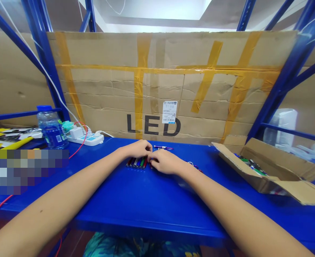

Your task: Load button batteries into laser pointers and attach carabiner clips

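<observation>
Slim, shiny pen-like tubes (137,163) in several colours lie side by side in a row on the blue table. My left hand (140,148) rests over their far ends with its fingers curled down; its fingertips are hidden, and what they grip cannot be seen. Touching it at the right end of the row is my right hand (164,161), its fingers closed around a dark-ended tube (151,166) that is mostly covered. Just beyond the hands lies a purple and silver tube (163,147). More tubes with a ring (192,164) show partly behind my right wrist.
An open cardboard box (256,178) with pen-like tubes inside stands at the right. At the left are a blue-capped bottle (51,126), a white power strip (89,138) and a red cable (78,151). A large cardboard panel (106,96) closes off the back between blue posts.
</observation>
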The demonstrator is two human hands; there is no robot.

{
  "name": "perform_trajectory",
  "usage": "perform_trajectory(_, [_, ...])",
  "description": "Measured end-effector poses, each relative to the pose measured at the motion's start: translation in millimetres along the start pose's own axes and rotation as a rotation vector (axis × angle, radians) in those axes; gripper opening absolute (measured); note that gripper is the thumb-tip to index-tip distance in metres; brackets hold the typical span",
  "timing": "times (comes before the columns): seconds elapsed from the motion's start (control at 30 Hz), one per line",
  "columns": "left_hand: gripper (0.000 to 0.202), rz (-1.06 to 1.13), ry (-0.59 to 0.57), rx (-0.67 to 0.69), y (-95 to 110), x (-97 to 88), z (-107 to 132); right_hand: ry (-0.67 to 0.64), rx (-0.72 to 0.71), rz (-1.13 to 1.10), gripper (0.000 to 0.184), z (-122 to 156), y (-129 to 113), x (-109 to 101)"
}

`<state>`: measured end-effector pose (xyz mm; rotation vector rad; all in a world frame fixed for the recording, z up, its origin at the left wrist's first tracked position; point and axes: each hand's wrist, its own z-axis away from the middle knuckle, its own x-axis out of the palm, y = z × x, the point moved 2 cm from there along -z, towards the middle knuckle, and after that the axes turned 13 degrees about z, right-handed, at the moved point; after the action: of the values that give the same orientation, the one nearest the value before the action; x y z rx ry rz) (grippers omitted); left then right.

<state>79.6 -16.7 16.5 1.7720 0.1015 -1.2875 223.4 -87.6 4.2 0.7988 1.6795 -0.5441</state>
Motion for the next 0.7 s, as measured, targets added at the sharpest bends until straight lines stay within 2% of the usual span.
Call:
perform_trajectory(0.27, [0.019, -0.047, 0.027, 0.023, -4, 2.8, -5, -0.153, 0.123, 0.033, 0.008, 2, -3, -4])
perform_trajectory(0.37, [0.02, -0.075, 0.052, 0.029, -6, 3.7, -7, -0.189, 0.207, 0.011, 0.01, 3, 1, -10])
perform_trajectory(0.53, [0.021, -0.063, 0.058, 0.007, -7, 6.6, -8, -0.043, 0.43, 0.004, 0.013, 13, 25, -27])
perform_trajectory(0.7, [0.021, -0.094, 0.091, 0.036, -4, 8.7, -8, 0.109, 0.509, 0.023, 0.011, 31, 48, -37])
